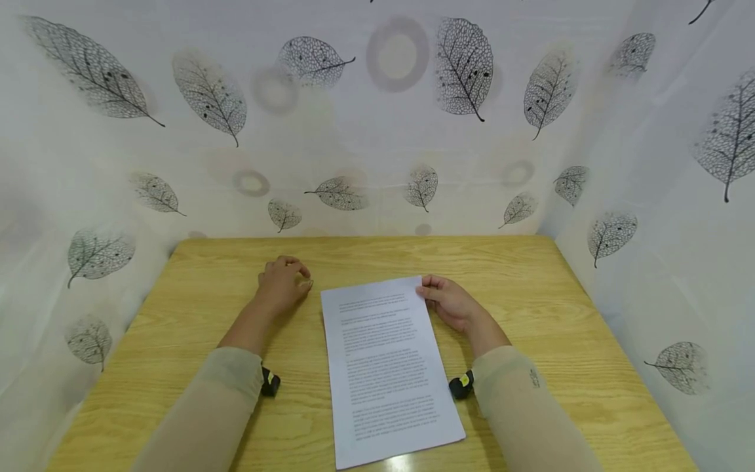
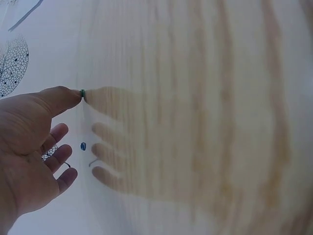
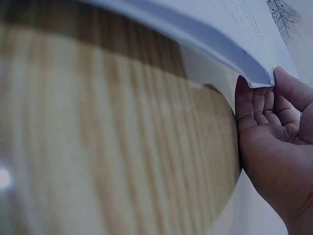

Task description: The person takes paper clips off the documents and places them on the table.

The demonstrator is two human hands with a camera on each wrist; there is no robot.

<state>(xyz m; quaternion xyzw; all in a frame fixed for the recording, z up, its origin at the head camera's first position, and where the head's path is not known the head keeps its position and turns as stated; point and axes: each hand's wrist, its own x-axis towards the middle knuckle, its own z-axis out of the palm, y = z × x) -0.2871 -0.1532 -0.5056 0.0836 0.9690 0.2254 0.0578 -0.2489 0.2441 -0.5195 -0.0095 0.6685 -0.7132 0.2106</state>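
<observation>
A small stack of printed paper sheets (image 1: 383, 367) lies slightly slanted on the table, its text facing up. My right hand (image 1: 451, 303) pinches the far right corner, thumb on top and fingers beneath; in the right wrist view the edge of the sheets (image 3: 261, 84) bends up off the wood there. To the left of the sheets, my left hand (image 1: 282, 285) is low over the table with its fingers curved. At its thumb tip sits a tiny green paper clip (image 2: 82, 93); the index finger is hidden behind the thumb. A tiny blue paper clip (image 2: 83, 146) lies just beyond the other fingers.
The glossy wooden table (image 1: 206, 275) reflects the hands. A pale curtain (image 1: 366, 137) with dark leaf prints stands behind it and along both sides. Black wrist cameras (image 1: 270, 381) sit at both cuffs, close to the tabletop.
</observation>
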